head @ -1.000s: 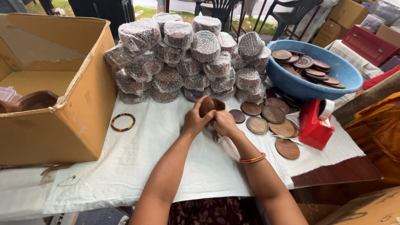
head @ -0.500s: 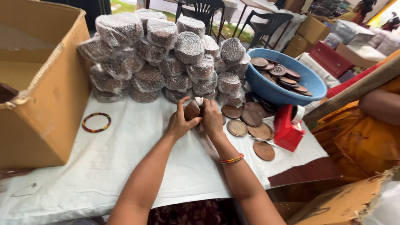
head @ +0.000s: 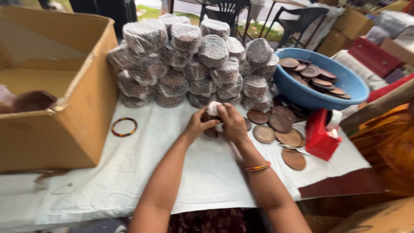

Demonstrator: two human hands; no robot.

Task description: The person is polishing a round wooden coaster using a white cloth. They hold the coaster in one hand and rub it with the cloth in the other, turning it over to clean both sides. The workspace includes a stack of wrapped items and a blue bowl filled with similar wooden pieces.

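Head view: left hand (head: 199, 125) and right hand (head: 233, 123) hide a brown stack (head: 211, 132).

Both hands, left hand (head: 199, 125) and right hand (head: 233, 123), close together around a small stack of brown discs (head: 211, 131) partly covered in white wrap. At twelve o'clock stands a pile of wrapped stacks (head: 189, 64), at two a blue basin (head: 345, 84), at three a red tape dispenser (head: 319, 136), at nine a cardboard box (head: 82, 103) on the desk (head: 142, 168).

Soft daylight came from the open side behind the table (head: 129, 172), so shadows were weak. My fingers (head: 211, 123) looked a little blurred, the wide lens bent the edges, and the far background was overexposed.
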